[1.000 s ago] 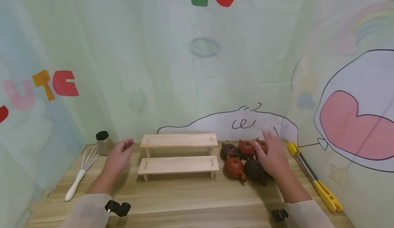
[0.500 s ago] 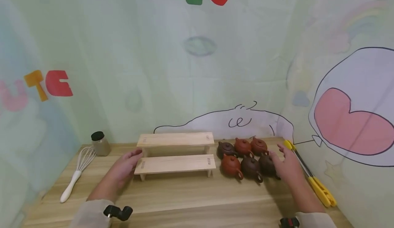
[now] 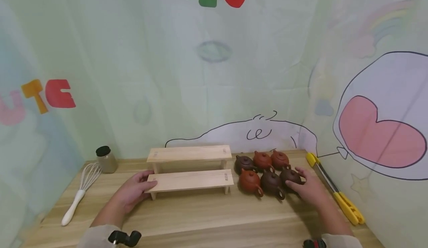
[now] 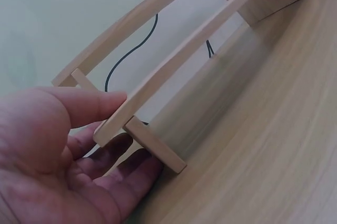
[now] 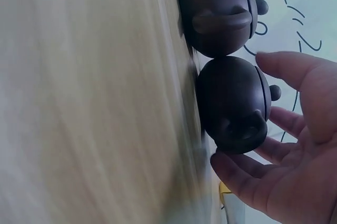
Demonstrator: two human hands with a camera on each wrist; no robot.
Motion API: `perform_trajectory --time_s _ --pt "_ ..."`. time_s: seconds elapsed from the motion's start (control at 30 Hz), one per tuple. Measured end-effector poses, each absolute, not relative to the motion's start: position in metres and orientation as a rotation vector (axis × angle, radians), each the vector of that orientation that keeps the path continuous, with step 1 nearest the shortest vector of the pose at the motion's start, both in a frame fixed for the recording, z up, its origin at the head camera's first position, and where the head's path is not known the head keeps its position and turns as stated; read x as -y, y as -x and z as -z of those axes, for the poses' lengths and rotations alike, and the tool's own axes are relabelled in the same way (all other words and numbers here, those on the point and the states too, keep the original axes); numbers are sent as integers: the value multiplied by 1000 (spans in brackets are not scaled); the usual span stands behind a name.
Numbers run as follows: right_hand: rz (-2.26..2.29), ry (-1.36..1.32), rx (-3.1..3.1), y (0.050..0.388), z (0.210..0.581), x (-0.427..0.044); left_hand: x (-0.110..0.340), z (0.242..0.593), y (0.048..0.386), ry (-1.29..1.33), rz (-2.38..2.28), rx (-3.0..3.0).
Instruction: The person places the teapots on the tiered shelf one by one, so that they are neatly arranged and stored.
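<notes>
My left hand (image 3: 133, 189) is at the left end of a two-tier wooden stand (image 3: 190, 180). In the left wrist view its thumb (image 4: 100, 105) lies on the end of a board, and the other fingers curl below, beside the leg (image 4: 155, 145). My right hand (image 3: 311, 187) is spread around the front right dark brown teapot (image 3: 288, 177), fingers parted. The right wrist view has the thumb near the lid of this teapot (image 5: 231, 95) and fingertips by its handle; contact is unclear. It stands upright beside another dark teapot (image 3: 271, 184).
Behind and left stand reddish teapots (image 3: 262, 160) and another dark one (image 3: 244, 163). Yellow-handled tongs (image 3: 334, 188) lie at the right edge. A white whisk (image 3: 81, 192) and a black-lidded jar (image 3: 107, 160) are at the left of the wooden table (image 3: 200, 218). A printed curtain hangs behind.
My left hand has moved right onto the lower board's end and taken hold. My right hand has come down from above the teapots to the front right dark one.
</notes>
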State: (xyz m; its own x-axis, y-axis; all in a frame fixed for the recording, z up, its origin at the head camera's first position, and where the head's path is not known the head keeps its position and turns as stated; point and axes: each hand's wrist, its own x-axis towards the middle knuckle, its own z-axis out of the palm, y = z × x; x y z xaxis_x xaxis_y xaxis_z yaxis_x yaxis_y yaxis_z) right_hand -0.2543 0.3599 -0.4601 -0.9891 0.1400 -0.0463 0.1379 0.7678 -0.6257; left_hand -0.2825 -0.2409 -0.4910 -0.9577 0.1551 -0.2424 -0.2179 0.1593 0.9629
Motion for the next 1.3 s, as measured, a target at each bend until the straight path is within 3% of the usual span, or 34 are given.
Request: perform_trajectory --time_s 0.87,1.13,1.3 --pt "-1170 253 2931 254 465 -362 239 491 277 84 -1906 -2149" --pt "-1225 217 2850 247 445 -357 240 492 278 100 -1907 -2149" --pt "-1256 105 2766 236 422 -330 240 494 278 89 -1912 -2148"
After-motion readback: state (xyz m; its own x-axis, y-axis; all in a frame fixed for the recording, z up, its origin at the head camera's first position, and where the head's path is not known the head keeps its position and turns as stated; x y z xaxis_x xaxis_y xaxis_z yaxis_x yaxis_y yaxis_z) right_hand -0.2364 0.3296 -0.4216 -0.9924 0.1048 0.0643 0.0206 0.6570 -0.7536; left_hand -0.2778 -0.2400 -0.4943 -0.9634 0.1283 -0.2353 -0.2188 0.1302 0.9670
